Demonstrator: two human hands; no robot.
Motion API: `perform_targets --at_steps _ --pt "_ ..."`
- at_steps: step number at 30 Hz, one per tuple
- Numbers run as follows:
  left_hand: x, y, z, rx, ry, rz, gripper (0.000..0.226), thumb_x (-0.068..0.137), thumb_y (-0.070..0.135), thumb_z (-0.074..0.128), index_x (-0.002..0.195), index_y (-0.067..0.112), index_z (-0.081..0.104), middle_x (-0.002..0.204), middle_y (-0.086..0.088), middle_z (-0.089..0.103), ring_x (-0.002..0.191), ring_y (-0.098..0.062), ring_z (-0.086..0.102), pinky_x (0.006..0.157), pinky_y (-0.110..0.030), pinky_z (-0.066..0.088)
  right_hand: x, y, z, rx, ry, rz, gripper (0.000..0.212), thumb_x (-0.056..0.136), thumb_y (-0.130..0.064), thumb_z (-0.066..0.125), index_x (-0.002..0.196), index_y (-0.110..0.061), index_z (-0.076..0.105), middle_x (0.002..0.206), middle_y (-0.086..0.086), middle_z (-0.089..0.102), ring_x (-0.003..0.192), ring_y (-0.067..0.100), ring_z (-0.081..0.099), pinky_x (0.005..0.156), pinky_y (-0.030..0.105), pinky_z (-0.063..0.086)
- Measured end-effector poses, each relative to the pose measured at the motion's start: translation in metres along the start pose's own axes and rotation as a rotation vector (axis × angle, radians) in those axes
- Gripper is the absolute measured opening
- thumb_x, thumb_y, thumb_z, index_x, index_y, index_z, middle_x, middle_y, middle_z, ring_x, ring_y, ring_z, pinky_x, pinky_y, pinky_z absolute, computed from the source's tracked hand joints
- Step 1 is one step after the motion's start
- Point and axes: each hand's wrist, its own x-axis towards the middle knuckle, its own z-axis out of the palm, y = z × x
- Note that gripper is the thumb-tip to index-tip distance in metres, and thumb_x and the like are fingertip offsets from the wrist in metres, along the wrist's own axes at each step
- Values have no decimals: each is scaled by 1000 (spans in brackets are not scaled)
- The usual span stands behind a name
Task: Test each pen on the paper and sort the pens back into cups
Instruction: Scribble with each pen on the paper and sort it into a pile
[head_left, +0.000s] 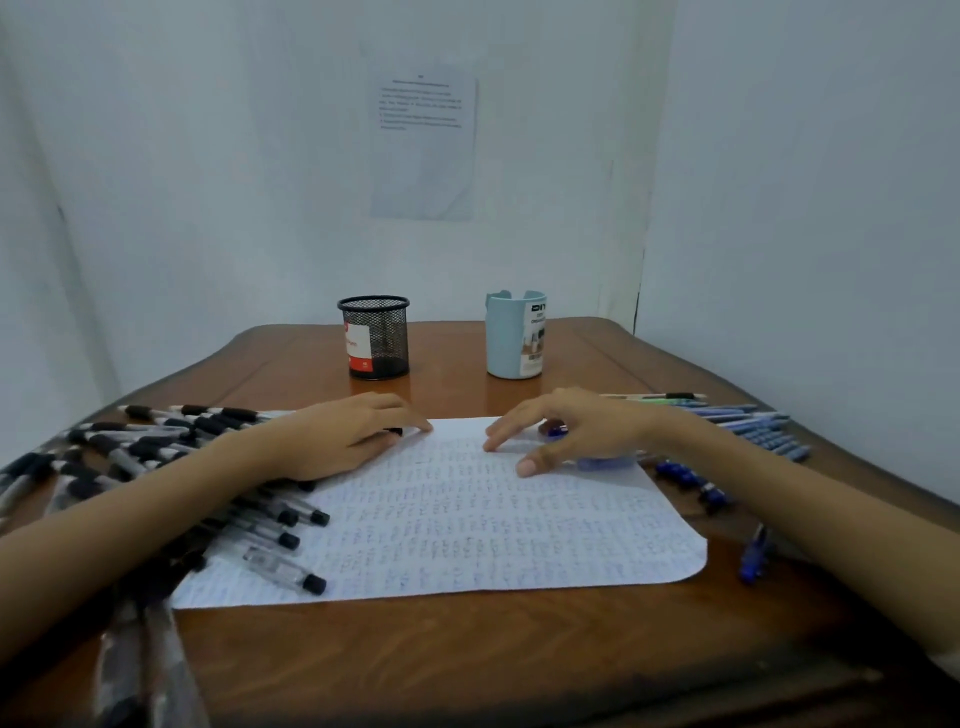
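Head view, near→far. Paper ctr. Black pens piled L, tips mostly toward the paper; blue pens fan R. L hand lies on paper's far-L edge, black pen tip beneath, grip unclear. R hand fingers spread, over one blue pen. Mesh cup far L, blue cup far R. Each hand nearest its own pile.

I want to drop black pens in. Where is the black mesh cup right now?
In the head view, the black mesh cup stands near the far edge of the table, left of the light blue cup and beyond the left hand.
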Motion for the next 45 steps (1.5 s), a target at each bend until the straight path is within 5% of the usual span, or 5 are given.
perform_targets --at_steps 7,16,30,42,45 --pt "7 9 -6 42 95 16 32 97 21 41 125 29 54 132 11 46 120 -2 42 102 -30 37 -31 9 -45 5 61 49 14 77 -18 74 88 -23 67 97 -8 64 95 8 60 85 18 47" --pt "42 74 6 -183 -63 30 69 87 66 19 146 31 25 153 15 20 136 2 19 111 -20 14 -42 28 -48 -100 -24 133 9 75 -23 76 81 -26 69 86 -5 63 83 11 56 76 26 45" --pt "24 56 2 -138 -55 27 68 82 71 17 138 35 31 140 20 36 121 5 38 99 -11 30 -11 18 -10 -90 740 74 33 89 -36 59 118 -21 64 81 -2 72 54 14 51 53 28 39" --pt "21 55 6 -122 107 -72 38 96 41 38 130 23 35 132 11 41 114 -1 42 97 -22 37 -13 3 -9 -378 249 250 63 86 -58 48 143 -33 36 134 -10 52 111 11 53 79 25 42" --pt "22 57 5 -79 46 -78 46 97 41 30 139 23 29 136 9 37 118 -1 39 100 -20 31 -23 1 -23 -229 156 209 58 92 -37 52 144 -26 29 92 -16 54 79 1 49 69 13 38"
